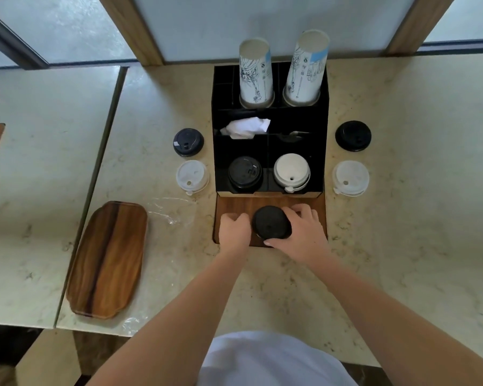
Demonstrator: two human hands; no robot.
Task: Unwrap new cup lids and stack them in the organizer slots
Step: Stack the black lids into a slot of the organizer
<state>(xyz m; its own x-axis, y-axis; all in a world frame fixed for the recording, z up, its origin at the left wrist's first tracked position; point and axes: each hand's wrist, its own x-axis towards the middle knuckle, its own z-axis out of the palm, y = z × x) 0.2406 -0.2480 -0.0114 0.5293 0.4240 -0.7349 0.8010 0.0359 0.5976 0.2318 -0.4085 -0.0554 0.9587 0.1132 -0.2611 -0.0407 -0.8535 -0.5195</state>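
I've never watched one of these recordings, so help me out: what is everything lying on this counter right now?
organizer: one, black, centre back of the counter
paper cup stacks: two, white printed, upside down in the back slots
lids in slots: black front left, white front right
lid stacks on the counter: black and white left; black and white right
napkin: one, white, middle slot
wooden tray: one, brown, left
clear wrap: beside the tray
held lid stack: black, between both hands
left hand, right hand: gripping it
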